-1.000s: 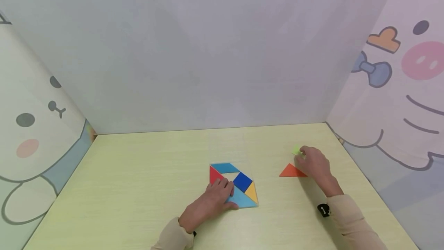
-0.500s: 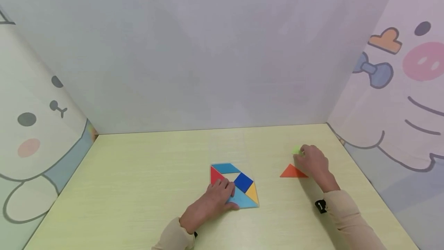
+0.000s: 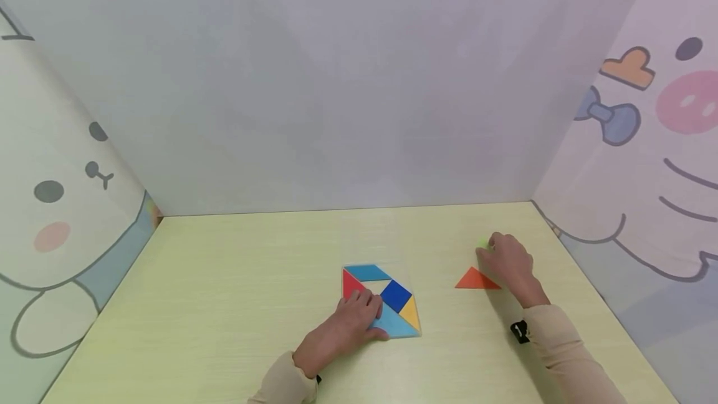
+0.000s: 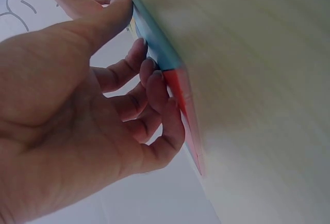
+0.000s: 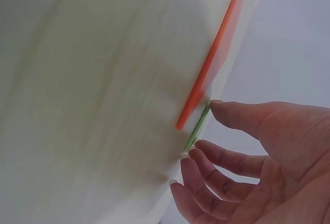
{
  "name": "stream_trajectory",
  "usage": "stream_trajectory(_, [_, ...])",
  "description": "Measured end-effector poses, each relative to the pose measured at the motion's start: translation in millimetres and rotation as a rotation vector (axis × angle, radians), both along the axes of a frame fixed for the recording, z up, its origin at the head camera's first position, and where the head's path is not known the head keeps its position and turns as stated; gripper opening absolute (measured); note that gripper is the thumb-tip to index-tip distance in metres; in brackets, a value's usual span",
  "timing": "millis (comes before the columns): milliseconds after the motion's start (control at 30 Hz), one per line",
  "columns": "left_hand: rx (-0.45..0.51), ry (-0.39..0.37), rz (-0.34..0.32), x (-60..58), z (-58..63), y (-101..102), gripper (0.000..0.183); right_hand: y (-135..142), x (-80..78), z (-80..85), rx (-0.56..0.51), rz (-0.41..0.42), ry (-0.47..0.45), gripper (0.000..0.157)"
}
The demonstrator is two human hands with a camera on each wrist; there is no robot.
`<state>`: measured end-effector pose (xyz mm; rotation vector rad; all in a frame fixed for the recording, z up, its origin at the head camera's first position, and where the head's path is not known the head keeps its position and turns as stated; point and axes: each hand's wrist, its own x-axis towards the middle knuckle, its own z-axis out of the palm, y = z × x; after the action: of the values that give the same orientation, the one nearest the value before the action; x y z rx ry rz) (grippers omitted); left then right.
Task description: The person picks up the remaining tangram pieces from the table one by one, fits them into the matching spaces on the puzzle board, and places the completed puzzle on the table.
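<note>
My left hand (image 3: 352, 320) rests on a tangram tray (image 3: 372, 287), its bent fingertips on the pieces and the thumb at the near edge. Around those fingers lie a red triangle (image 3: 350, 282), a teal parallelogram (image 3: 366, 272), a dark blue square (image 3: 396, 295), a yellow triangle (image 3: 412, 313) and a light blue triangle (image 3: 397, 325). Off to the right, my right hand (image 3: 507, 260) pinches a thin green tangram piece (image 5: 196, 127) by its ends, between thumb and fingertips, low over the table. Most of its shape is hidden. An orange-red triangle (image 3: 475, 279) lies flat just nearer than that hand.
The pale wooden table (image 3: 235, 279) meets an upright grey-white back panel (image 3: 359, 92). Side panels with cartoon drawings stand left (image 3: 56, 161) and right (image 3: 634, 192). Both sleeves (image 3: 563, 335) come in from the near side.
The right fingers have closed in a little on the green piece, and less of it shows now. My left hand stays on the tray. The whole view has drifted slightly.
</note>
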<state>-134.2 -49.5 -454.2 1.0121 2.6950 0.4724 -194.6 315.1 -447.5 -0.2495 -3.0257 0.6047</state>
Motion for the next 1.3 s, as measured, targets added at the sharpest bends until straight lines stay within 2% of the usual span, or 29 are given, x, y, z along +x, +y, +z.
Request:
stream_trajectory(333, [-0.013, 0.013, 0.004, 0.3, -2.1, 0.0, 0.035, 0.1, 1.8, 0.0, -0.029, 0.023, -0.003, 0.039])
stream_trajectory(700, [-0.011, -0.009, 0.013, 0.5, -1.0, -1.0, 0.034, 1.5, 1.1, -1.5, -0.046, 0.039, 0.004, 0.040])
stream_trajectory(933, [-0.022, -0.009, 0.017, 0.5, -1.4, -0.4, 0.033, 3.2, -0.8, -0.3, -0.098, 0.071, -0.013, 0.042])
stream_trajectory(1300, [-0.026, 0.000, 0.019, -0.3, -1.0, 0.4, 0.033, 8.6, 0.6, -3.5, -0.168, 0.133, 0.071, 0.036])
